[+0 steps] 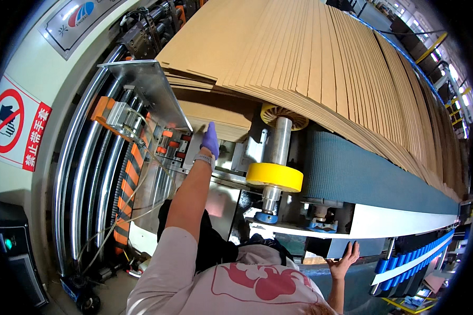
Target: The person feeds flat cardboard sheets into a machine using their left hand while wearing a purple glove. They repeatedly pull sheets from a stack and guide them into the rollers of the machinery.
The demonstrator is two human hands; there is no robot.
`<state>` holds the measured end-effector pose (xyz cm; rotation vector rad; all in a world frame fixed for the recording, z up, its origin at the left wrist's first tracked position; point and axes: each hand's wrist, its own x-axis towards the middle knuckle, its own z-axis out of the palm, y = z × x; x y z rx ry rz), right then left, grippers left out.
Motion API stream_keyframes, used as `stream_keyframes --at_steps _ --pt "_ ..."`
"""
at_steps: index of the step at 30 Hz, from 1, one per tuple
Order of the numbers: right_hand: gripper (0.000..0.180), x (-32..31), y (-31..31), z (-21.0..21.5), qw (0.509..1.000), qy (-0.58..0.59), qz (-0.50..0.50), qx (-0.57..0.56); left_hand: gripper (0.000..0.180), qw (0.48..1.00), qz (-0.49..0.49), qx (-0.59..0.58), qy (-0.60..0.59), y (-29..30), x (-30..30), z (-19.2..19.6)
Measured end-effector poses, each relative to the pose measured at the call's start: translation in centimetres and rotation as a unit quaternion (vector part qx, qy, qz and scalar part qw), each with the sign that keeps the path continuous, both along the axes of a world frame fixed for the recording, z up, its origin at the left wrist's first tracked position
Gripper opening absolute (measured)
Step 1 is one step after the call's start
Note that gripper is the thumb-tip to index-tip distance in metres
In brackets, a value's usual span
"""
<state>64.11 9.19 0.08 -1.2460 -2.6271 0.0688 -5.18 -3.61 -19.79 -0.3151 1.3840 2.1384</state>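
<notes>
My left hand (pixel 210 139) wears a purple glove and a wristband. It reaches forward with fingers extended to the lower front edge of a fanned stack of brown cardboard sheets (pixel 310 52), next to a slanted metal plate (pixel 147 89). It grips nothing that I can see. My right hand (pixel 343 259) is bare, with fingers spread flat against the machine frame (pixel 362 247) below the grey conveyor belt (pixel 362 173). The cardboard sheets lie overlapping along that belt and run off to the right.
A yellow roller wheel (pixel 274 176) on a steel shaft (pixel 277 137) stands just right of my left hand. Chrome rollers (pixel 84 178), an orange-black striped cable chain (pixel 127 194) and a red prohibition sign (pixel 8 123) are at left. Blue rollers (pixel 410 260) run at lower right.
</notes>
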Motion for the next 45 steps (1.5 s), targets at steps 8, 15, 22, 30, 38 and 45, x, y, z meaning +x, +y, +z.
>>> stream_keyframes --at_steps 8,15,22,30,38,45 --pt "0.101 0.5 -0.6 0.4 0.999 -0.037 -0.021 0.014 0.080 0.981 -0.137 -0.044 -0.129 6.1 1.6 -2.4" --pt "0.098 0.9 -1.3 0.3 0.997 -0.062 -0.044 0.014 0.080 0.966 -0.123 0.106 -0.202 10.9 -0.8 1.6" --pt "0.093 0.4 -1.1 0.2 0.995 -0.080 -0.049 0.032 0.075 0.968 -0.126 0.133 -0.169 12.1 -2.4 1.0" --pt "0.097 0.8 -1.1 0.1 0.994 -0.085 -0.046 0.041 0.078 0.960 -0.041 0.192 -0.201 12.9 -1.7 2.8" --pt "0.102 0.8 -1.2 0.2 0.995 -0.079 -0.036 0.044 0.091 0.957 -0.160 0.073 -0.230 10.9 -2.2 1.4" --pt "0.106 0.1 -0.9 0.2 0.997 -0.052 -0.042 0.026 0.081 0.928 -0.191 0.137 -0.289 7.3 -3.7 2.9"
